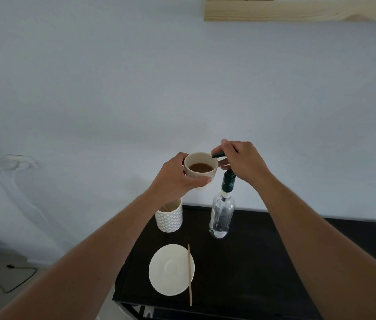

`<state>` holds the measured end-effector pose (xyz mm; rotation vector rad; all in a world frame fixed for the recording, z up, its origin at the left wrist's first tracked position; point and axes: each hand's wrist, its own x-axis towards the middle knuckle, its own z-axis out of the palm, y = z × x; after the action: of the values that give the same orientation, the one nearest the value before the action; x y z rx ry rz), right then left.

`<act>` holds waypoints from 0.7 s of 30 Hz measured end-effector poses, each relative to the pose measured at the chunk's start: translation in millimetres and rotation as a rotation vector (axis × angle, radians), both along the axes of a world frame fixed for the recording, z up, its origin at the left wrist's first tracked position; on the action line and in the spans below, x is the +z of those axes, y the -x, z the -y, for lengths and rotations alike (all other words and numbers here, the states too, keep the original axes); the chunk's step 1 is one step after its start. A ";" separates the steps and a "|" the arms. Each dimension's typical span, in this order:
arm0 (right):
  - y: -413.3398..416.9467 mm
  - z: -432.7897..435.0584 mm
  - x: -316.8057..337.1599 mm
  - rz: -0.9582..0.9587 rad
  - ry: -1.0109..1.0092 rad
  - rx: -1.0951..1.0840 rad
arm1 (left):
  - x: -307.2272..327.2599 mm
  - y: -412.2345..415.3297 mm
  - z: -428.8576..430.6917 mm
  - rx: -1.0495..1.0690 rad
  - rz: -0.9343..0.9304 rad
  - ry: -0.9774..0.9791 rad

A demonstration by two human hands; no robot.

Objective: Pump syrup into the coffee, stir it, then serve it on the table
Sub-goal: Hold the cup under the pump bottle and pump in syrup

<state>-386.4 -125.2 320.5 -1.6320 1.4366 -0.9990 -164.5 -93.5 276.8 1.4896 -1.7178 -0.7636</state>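
Left hand [177, 181] holds the coffee cup [201, 168] up in the air, fingers wrapped round its side, thumb across the front. Cup is raised well above the worktop [263, 262], brown coffee visible inside, filling it only partway. Right hand [240, 161] sits on the pump head [219, 155] of the syrup bottle [222, 217], fingers closed around the dark spout, whose tip reaches the cup's rim. Bottle stands on the worktop, nothing bracing its base.

Risks, as I judge them:
- Spout tip sits right at the rim, not clearly over the coffee — a pump could run syrup down the outside of the cup onto the worktop.
- Pressing down off-axis on a tall narrow bottle could tip it — only the pumping hand steadies it.
- Cup held mid-air — a jolt from the pump stroke could knock the rim and slop coffee.

Saucer [170, 270] lies empty near the front edge, wooden stirrer [190, 273] resting across its right side. Patterned holder [169, 218] with more sticks stands just left of the bottle. Stirring and serving not yet done.
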 end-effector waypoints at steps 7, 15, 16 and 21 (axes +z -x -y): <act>-2.0 -0.1 -1.8 0.003 0.018 -0.009 | 0.7 -3.1 -0.6 -0.001 -0.011 -0.002; -2.1 -0.1 -10.4 -0.013 0.034 -0.031 | -2.4 -3.5 -1.3 -0.019 -0.015 -0.023; -1.9 -0.1 -10.9 -0.017 0.036 -0.030 | -2.3 -3.6 -1.6 -0.018 -0.015 -0.024; -4.2 -2.3 -15.6 -0.018 0.032 -0.040 | -5.2 -5.9 -2.3 -0.018 -0.013 -0.035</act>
<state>-382.2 -122.9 304.8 -1.6448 1.4774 -1.0372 -158.6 -91.2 271.6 1.4911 -1.7183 -0.8146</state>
